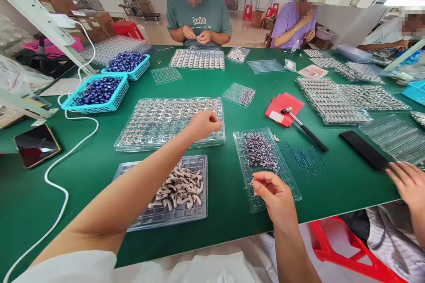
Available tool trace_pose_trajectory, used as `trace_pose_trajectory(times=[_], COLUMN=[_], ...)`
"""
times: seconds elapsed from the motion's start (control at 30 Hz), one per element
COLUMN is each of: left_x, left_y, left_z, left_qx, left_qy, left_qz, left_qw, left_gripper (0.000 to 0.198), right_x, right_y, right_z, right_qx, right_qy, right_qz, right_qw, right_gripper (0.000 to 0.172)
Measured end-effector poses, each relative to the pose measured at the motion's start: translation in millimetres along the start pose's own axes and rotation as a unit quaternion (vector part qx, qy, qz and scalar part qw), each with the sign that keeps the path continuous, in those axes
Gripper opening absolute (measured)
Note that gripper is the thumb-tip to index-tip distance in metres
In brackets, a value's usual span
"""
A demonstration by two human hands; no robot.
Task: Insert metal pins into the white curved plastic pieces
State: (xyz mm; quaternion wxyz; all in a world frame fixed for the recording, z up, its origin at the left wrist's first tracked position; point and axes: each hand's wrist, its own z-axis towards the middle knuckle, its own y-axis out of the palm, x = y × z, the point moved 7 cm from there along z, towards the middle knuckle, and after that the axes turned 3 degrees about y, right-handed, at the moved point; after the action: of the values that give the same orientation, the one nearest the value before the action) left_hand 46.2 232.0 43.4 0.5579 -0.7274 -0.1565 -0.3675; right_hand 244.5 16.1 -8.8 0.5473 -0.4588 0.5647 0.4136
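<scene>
My left hand (206,124) is closed in a pinch above the right part of a clear plastic tray stack (133,145), whose pockets hold rows of round beige pieces. What its fingers hold, if anything, is hidden. My right hand (277,194) is also pinched, over the near end of a clear tray (260,205); a tiny pale bit shows at the fingertips, too small to name. On that tray lies a heap of small wired components (260,150). Partly behind my left forearm, a grey tray (203,210) carries a pile of curved beige earphone-like shells (181,188).
Blue baskets (114,107) of dark shiny pieces, a phone (38,145) and a white cable (55,174) lie left. Rightward are a hammer (303,128), red envelopes (282,104), a black case (363,148) and a neighbour's hand (408,181). Co-workers (201,13) sit opposite.
</scene>
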Motion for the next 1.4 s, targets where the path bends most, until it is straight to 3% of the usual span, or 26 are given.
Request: trace_pose_trajectory(times=[0.07,0.13,0.27,0.37,0.43,0.47,0.57,0.63,0.73,0.8,0.93,1.13,1.4], left_x=[9,15,17,13,11,10,9,10,7,3,-6,-10,-10], left_y=[4.0,13.5,37.1,51.3,59.0,60.8,58.1,56.0,59.4,61.9,67.2,68.3,69.6], left_z=[-28,-58,-110,-135,-147,-151,-156,-158,-161,-161,-161,-160,-161], left_qx=[-0.026,-0.076,-0.163,-0.193,-0.215,-0.218,-0.197,-0.185,-0.19,-0.185,-0.169,-0.142,-0.17], left_qy=[0.005,-0.007,-0.068,-0.117,-0.141,-0.143,-0.106,-0.076,-0.067,-0.069,-0.08,-0.074,-0.073], left_qz=[-0.064,-0.193,-0.449,-0.531,-0.537,-0.521,-0.409,-0.344,-0.33,-0.346,-0.366,-0.334,-0.372], left_qw=[0.998,0.978,0.876,0.817,0.804,0.812,0.885,0.918,0.922,0.917,0.911,0.929,0.91], left_gripper=[0.014,0.015,0.018,0.009,0.013,0.018,0.029,0.032,0.034,0.032,0.029,0.026,0.027], right_x=[-1,-5,-18,-29,-36,-40,-50,-56,-61,-60,-56,-52,-40], right_y=[8,18,35,46,51,53,57,61,68,71,74,78,74], right_z=[1,1,0,-4,-8,-11,-20,-25,-31,-30,-27,-21,-11], right_qx=[-0.012,-0.029,-0.063,-0.104,-0.126,-0.129,-0.127,-0.124,-0.114,-0.107,-0.101,-0.101,-0.138], right_qy=[-0.002,-0.005,-0.025,-0.063,-0.106,-0.132,-0.22,-0.292,-0.38,-0.401,-0.397,-0.363,-0.222], right_qz=[0.009,0.008,-0.012,-0.048,-0.072,-0.086,-0.145,-0.189,-0.234,-0.25,-0.254,-0.266,-0.184], right_qw=[1.0,1.0,0.998,0.991,0.984,0.979,0.956,0.929,0.888,0.875,0.876,0.887,0.948], right_gripper=[0.017,0.014,0.011,0.01,0.011,0.013,0.03,0.043,0.053,0.054,0.053,0.042,0.016])
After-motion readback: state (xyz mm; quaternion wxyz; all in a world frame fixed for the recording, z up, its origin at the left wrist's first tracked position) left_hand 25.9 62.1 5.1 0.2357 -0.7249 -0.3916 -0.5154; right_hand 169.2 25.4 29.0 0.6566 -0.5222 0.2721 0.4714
